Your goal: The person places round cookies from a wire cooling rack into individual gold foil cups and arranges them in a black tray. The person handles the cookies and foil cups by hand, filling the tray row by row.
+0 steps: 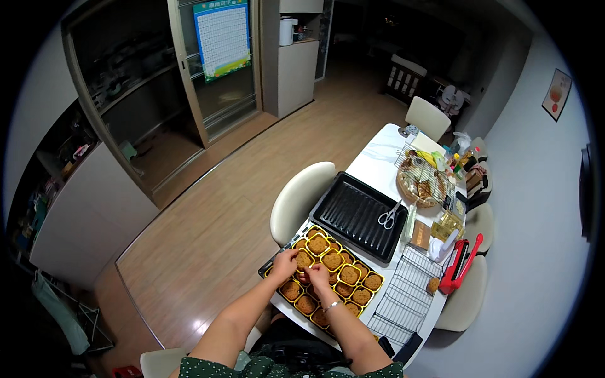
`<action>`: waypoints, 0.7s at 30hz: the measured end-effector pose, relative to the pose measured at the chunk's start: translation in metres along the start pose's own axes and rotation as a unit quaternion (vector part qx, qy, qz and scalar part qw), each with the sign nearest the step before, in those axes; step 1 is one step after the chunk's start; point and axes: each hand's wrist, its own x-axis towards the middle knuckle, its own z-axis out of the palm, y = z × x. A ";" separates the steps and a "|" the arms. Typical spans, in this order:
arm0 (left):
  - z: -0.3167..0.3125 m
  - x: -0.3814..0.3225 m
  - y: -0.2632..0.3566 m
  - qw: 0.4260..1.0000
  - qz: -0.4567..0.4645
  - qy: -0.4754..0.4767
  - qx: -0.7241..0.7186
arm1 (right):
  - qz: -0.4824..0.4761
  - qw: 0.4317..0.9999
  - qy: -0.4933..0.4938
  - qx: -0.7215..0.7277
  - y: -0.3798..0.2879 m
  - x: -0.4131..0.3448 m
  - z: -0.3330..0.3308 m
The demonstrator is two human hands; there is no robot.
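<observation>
Several round brown baked cakes sit in yellow-rimmed square cups [361, 296] on a dark baking tray [265, 270] at the near end of the table. Some cups are stacked on top of others. My left hand [285, 263] is at the left side of one raised cup with a cake [303, 260], its fingertips against the rim. At the lower right of the same cup is my right hand [317, 275], with thumb and fingers close together at the edge. Both hands seem to hold this cup between them. The fingers partly hide its lower edge.
Beyond the cakes lies a black ribbed tray [354, 217] with white-handled scissors [388, 218] on it. A wire cooling rack [406, 295] is at the right, near a single cake [432, 285] and a red sealing device [456, 268]. Farther back stands a wicker basket [410, 193]. Chairs [302, 201] surround the table.
</observation>
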 end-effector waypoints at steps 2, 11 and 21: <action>0.000 0.000 0.002 1.000 0.001 -0.007 0.014 | 0.012 1.000 -0.010 -0.006 0.000 0.000 -0.002; 0.026 -0.013 0.087 0.970 0.240 -0.012 -0.034 | -0.133 0.965 -0.048 -0.221 -0.032 -0.061 -0.092; 0.168 -0.111 0.179 0.809 0.322 -0.490 0.024 | -0.149 0.863 0.279 -0.393 0.018 -0.213 -0.260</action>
